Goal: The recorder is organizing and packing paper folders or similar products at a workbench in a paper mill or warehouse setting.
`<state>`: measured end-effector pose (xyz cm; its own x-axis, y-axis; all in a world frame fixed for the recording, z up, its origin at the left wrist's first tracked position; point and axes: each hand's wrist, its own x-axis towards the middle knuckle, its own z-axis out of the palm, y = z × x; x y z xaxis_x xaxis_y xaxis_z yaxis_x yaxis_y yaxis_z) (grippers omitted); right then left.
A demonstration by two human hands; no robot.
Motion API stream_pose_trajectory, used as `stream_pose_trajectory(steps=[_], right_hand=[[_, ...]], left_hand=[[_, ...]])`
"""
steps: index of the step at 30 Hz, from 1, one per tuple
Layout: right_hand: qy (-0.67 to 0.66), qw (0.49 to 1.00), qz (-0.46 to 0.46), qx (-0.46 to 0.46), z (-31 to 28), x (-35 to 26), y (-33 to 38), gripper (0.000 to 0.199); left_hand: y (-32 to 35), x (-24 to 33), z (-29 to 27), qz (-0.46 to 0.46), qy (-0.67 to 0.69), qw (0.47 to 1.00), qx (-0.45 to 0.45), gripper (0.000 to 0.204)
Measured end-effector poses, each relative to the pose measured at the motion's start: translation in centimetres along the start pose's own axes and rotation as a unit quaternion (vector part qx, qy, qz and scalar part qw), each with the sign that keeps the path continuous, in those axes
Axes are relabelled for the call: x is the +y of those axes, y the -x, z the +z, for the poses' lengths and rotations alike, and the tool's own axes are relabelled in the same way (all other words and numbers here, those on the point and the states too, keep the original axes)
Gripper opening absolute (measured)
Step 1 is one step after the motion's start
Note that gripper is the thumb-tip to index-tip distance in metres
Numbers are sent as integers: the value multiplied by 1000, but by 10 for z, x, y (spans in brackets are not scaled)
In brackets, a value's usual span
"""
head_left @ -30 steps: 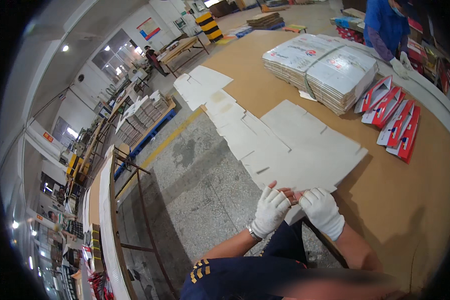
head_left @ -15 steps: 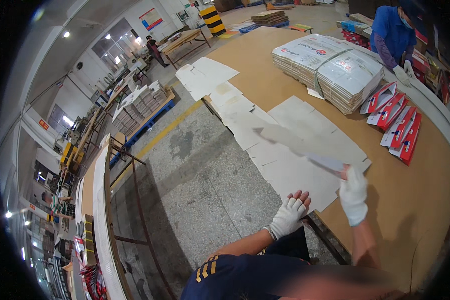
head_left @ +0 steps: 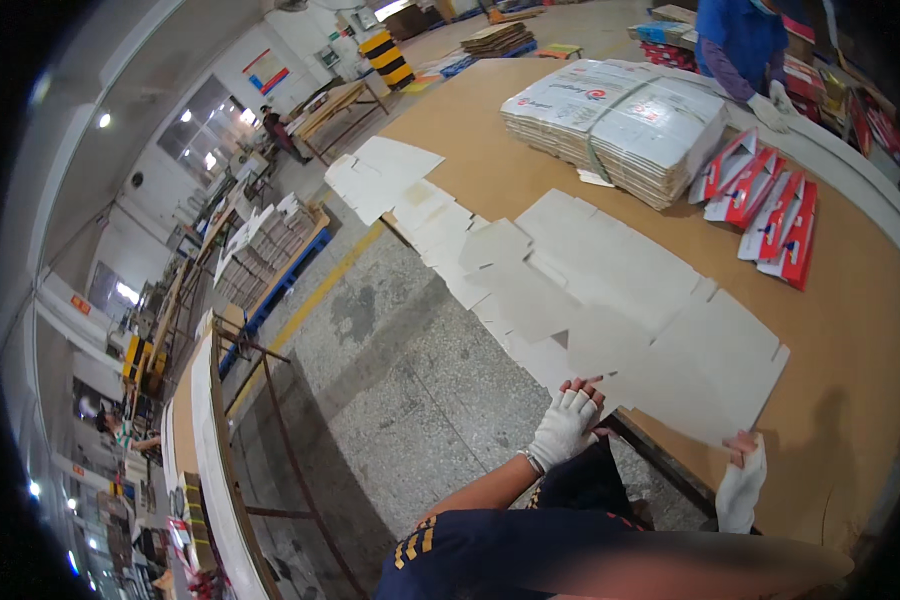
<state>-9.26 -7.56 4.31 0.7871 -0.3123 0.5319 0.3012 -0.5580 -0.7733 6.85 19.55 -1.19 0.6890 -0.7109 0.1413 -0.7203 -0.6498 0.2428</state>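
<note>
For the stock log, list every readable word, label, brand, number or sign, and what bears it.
I give locations, not wording.
Strapped stack of flat white cardboard: lettering, round red emblem.
Folded red, white cardboard pieces: print too small.
Rectangular red-blue wall poster, orange sign: too small.
Loose white cardboard sheets: none visible.

Stacked cardboard (head_left: 258,252) sits on a blue pallet (head_left: 305,262), with a black-and-yellow striped pillar (head_left: 386,60) farther back

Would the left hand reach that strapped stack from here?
Probably not without leaning: the left hand is by the table's near edge, with white cardboard sheets between it and the strapped stack.
</note>
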Motion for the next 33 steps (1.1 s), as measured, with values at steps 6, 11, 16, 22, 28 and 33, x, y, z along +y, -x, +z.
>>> stream_pose_trajectory(steps=[6,11,16,22,28,33], right_hand=[[121,986,35,105,-5,-11,-38,17],[28,994,-52,97,-72,-15,-16,24],[-64,965,220,129,-92,-8,64,33],[-71,969,233,31,-113,-29,73,32],[102,965,216,106,-153,-21,104,20],[169,950,211,155,-163,13,170,13]], left_hand=[[0,-1,-3,20,-2,1000,17,80],[16,13,-13,57,9,968,243,79],[-18,85,-58,156,-98,980,78,77],[-53,71,-17,253,-159,954,-25,39],[-74,89,1,310,-14,949,-48,39],[-91,104,7,385,117,913,-65,41]])
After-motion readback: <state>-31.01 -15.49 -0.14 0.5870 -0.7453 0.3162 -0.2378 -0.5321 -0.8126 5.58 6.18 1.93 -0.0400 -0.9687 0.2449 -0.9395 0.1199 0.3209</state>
